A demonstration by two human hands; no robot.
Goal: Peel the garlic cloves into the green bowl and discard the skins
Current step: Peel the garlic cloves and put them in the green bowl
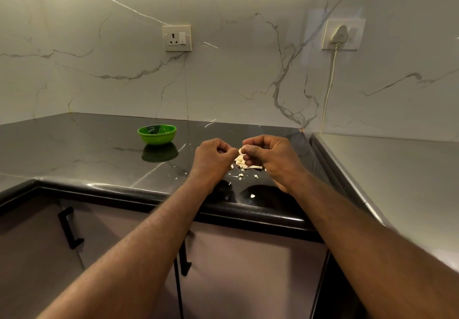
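Both hands work over a dark counter (99, 150). The left hand (213, 156) pinches skin; the right hand (267, 154) curls around garlic (240, 159). The green bowl (157, 134) sits far left, so a slipped clove might miss it.

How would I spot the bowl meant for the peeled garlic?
Start at the glossy black stone countertop under the white marble wall. Left of the left hand and the right hand stands a small round green bowl, the only brightly coloured thing there.
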